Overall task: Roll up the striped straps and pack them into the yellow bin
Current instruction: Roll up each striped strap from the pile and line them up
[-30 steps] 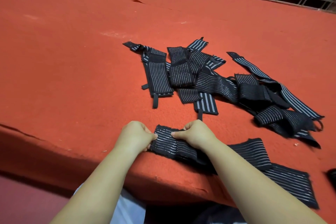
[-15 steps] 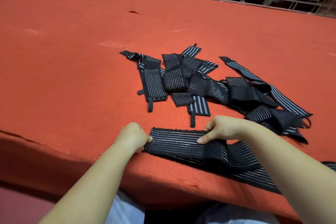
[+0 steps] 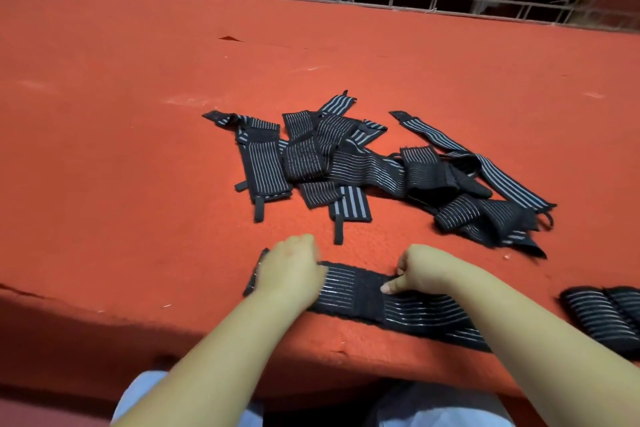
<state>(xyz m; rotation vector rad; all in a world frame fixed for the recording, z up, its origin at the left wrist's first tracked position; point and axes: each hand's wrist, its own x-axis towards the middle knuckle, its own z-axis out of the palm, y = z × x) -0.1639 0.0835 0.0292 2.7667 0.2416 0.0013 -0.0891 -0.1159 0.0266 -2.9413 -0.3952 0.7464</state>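
Two hands work one black grey-striped elastic strap (image 3: 349,291) flat at the near worktop (image 3: 138,114) edge: left hand (image 3: 289,270) fingers curled onto its end, right hand (image 3: 420,269) pinching it. Many loose straps (image 3: 346,156) remain unrolled; yellow bin unseen.

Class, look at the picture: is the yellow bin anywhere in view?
No. Only the red table, the pile of striped straps, and both hands on the strap at the near edge show.

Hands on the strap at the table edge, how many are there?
2. The left hand rests on the strap near its left end; the right hand pinches it further right, near the middle. What the left fingers do underneath is hidden.
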